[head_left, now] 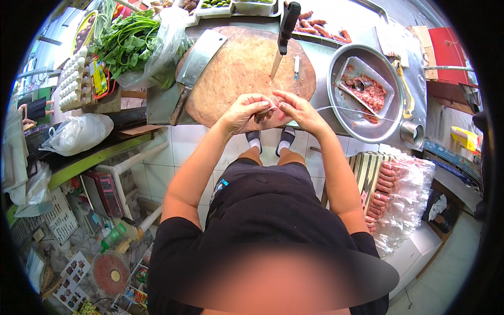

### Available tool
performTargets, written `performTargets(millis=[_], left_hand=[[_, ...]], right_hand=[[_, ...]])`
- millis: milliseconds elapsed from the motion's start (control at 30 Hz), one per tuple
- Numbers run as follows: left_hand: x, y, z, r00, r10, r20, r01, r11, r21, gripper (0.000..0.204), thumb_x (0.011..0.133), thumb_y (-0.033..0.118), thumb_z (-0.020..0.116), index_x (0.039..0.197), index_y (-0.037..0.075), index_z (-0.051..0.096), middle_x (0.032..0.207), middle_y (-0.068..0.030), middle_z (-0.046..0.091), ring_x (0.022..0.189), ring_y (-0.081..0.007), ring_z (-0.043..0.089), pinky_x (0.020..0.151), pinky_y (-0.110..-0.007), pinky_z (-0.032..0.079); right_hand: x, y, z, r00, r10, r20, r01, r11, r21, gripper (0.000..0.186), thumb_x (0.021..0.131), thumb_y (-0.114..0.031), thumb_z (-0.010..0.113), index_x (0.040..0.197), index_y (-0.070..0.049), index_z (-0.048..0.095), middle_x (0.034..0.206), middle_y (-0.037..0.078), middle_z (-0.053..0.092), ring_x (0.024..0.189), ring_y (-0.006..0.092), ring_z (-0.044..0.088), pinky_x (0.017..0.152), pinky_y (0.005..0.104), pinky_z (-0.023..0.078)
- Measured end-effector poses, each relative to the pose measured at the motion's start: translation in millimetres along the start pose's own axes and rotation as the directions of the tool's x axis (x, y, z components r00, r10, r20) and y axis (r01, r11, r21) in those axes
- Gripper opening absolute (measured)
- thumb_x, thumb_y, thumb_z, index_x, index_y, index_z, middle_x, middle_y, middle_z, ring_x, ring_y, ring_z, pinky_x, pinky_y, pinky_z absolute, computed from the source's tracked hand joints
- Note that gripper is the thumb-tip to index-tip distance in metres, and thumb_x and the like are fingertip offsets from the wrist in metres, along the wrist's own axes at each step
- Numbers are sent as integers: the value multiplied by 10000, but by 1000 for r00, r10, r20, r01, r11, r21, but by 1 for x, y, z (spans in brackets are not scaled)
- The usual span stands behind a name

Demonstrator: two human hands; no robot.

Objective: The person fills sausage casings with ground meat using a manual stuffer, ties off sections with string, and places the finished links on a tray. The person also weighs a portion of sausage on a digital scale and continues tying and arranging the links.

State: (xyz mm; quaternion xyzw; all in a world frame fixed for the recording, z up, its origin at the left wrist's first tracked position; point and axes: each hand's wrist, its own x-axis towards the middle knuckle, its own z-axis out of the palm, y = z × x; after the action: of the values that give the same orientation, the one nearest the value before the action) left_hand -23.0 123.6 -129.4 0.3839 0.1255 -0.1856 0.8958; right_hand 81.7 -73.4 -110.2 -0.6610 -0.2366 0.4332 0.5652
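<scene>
My left hand [251, 110] and my right hand [298, 109] are close together over the near edge of a round wooden chopping board [236, 58]. Their fingertips pinch a small, thin, translucent pinkish piece [273, 104] whose kind I cannot make out. From beside my right hand a thin white string [341, 108] runs across a steel bowl [336, 97]. In that bowl, a white tray [350, 67] holds minced meat [370, 95] with a metal spoon. Beyond my hands a black-handled knife [289, 29] stands point-down on the board, left of a small syringe [296, 66].
A cleaver [202, 55] lies on the board's left side. Leafy greens [126, 39] and egg trays [76, 79] stand at the left. Sausages [320, 27] fill a tray at the back. A metal cup [412, 132] sits beside the bowl, and bagged sausages [386, 184] are at the near right.
</scene>
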Motion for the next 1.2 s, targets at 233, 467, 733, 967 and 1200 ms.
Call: performTargets(millis=[233, 467, 733, 967, 1200], left_hand=[[-4, -16, 3, 884, 289, -368, -359, 923, -138, 154, 975, 144, 574, 967, 10, 649, 857, -91, 665, 761, -162, 632, 667, -286, 518], [-8, -5, 15, 959, 230, -168, -243, 968, -65, 151, 996, 150, 529, 936, 24, 589, 858, -67, 615, 798, -186, 585, 786, -314, 497], [8, 1, 18, 989, 84, -121, -78, 995, 54, 174, 992, 170, 557, 872, 43, 551, 729, 13, 505, 613, -73, 468, 567, -202, 408], [20, 6, 3, 979, 119, -165, -107, 991, 84, 187, 979, 181, 574, 835, 75, 518, 689, 42, 447, 576, -50, 407, 514, -189, 349], [36, 18, -16, 976, 162, -147, -155, 986, 54, 226, 992, 213, 565, 822, 75, 512, 683, 27, 454, 565, -71, 412, 547, -197, 365]], right_hand=[[-45, -5, -54, 999, -45, 3, 40, 901, 432, 167, 979, -140, 572, 981, -7, 673, 786, 48, 623, 667, 109, 549, 633, 252, 459], [-14, 4, -41, 902, 100, -421, 379, 285, 880, 193, 1000, -203, 533, 953, -38, 621, 725, 47, 533, 653, 172, 522, 726, 359, 512], [9, -11, -85, 830, 212, -515, 439, 321, 839, 161, 999, -171, 524, 912, -44, 574, 558, -29, 303, 467, 86, 246, 436, 261, 214], [8, -10, -77, 690, 188, -699, 535, 516, 668, 161, 1000, -179, 519, 964, -33, 577, 561, -36, 298, 464, 74, 249, 426, 246, 218], [2, -1, -90, 681, 155, -716, 464, 665, 586, 170, 995, -183, 544, 921, -37, 587, 563, -44, 337, 459, 79, 287, 420, 269, 249]])
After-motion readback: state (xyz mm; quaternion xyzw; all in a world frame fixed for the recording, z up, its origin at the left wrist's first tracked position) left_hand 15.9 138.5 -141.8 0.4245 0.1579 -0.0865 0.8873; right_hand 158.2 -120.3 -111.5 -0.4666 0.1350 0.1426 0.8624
